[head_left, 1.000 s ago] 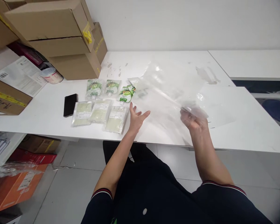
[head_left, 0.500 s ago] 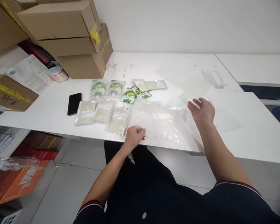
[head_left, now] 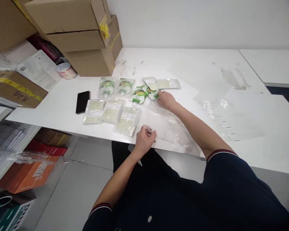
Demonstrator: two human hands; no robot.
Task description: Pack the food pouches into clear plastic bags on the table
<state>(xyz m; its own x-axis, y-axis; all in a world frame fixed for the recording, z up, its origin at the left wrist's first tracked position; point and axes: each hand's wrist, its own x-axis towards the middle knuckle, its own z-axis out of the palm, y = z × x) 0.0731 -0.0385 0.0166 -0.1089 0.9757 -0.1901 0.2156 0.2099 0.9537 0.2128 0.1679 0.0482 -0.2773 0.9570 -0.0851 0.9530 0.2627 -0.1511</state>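
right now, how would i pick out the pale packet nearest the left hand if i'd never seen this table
On the white table, just right of the black phone, lies a front row of three pale packets. Look for the rightmost packet, next to the left hand. Unlike its two neighbours, it shows short black lines near its top edge.

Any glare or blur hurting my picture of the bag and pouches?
In the head view, glints streak the clear plastic bag at the left hand, and it nearly blends into the white tabletop; in the same head view, the three front pouches show no heavy blur, but their label print is too small to read.
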